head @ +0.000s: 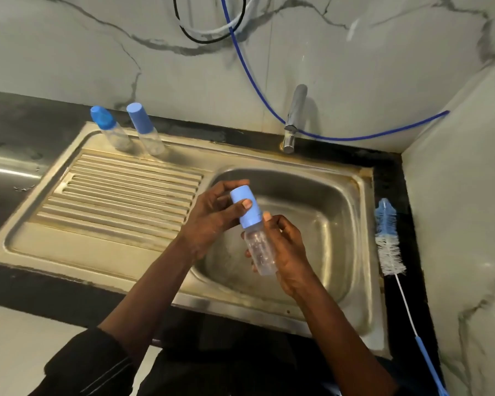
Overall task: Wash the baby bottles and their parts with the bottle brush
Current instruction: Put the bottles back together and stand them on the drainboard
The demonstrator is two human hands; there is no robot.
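Over the sink basin (320, 224) I hold a clear baby bottle (260, 252) with a light blue cap (245, 207). My right hand (289, 255) grips the clear body from the right. My left hand (212, 215) holds the blue cap, thumb on its front and fingers curled behind it. Two more bottles stand at the back of the drainboard: one with a blue domed cap (109, 128), one with a light blue cylindrical cap (145, 128). The bottle brush (387, 238), blue and white bristles on a thin white wire with a blue handle, lies on the dark counter right of the sink.
A chrome tap (293, 118) stands behind the basin, no water running. A blue hose (257, 81) and other cables hang on the marble wall. The ribbed steel drainboard (120, 190) lies left of the basin. A marble wall closes the right side.
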